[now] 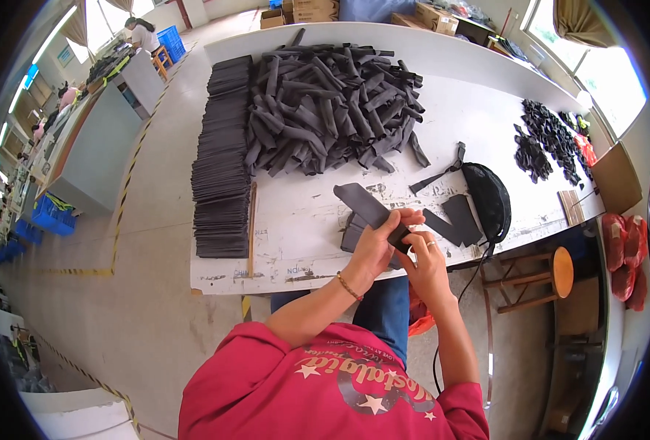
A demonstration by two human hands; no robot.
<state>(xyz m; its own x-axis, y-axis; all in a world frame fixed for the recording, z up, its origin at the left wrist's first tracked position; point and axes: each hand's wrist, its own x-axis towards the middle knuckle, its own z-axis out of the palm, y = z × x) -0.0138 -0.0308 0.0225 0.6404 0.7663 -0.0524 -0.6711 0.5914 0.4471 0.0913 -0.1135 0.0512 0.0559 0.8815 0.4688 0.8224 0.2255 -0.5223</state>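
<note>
Red shirt [266,381] foremost; left hand [375,246], half-curled, and right hand [425,264], pinching, hold a dark strip [363,204] projecting forward-left.

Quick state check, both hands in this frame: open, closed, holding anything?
Left hand: closed on a dark fabric strip, fingers partly extended.
Right hand: closed on the same strip's near end.
</note>
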